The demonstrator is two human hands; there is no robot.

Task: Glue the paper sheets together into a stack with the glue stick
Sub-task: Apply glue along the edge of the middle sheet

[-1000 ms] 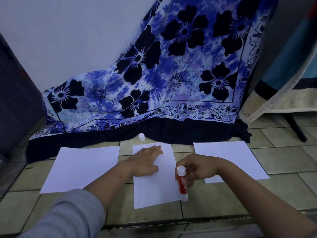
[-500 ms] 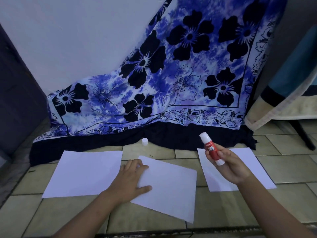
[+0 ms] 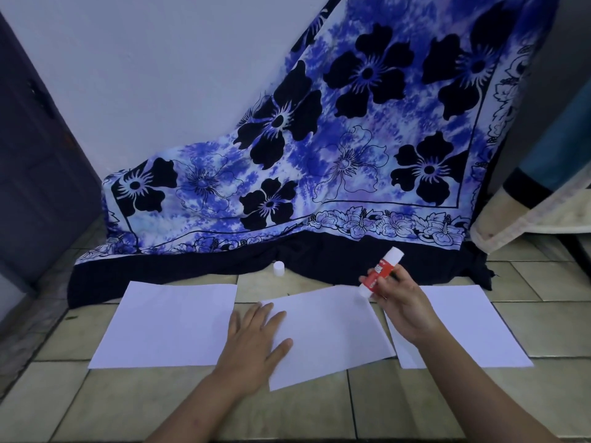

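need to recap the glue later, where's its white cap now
Head view, centre-left: the white cap sits on the tiled floor by the dark hem of the floral cloth, just beyond the middle sheet.

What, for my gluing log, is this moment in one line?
left hand: flat on middle sheet | right hand: holds glue stick near its far right corner | cap: on floor | stack: not started

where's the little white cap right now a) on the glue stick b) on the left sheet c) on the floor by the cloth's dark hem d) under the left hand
c: the white cap stands on the floor at the dark hem of the floral cloth, apart from the glue stick that the right hand holds.
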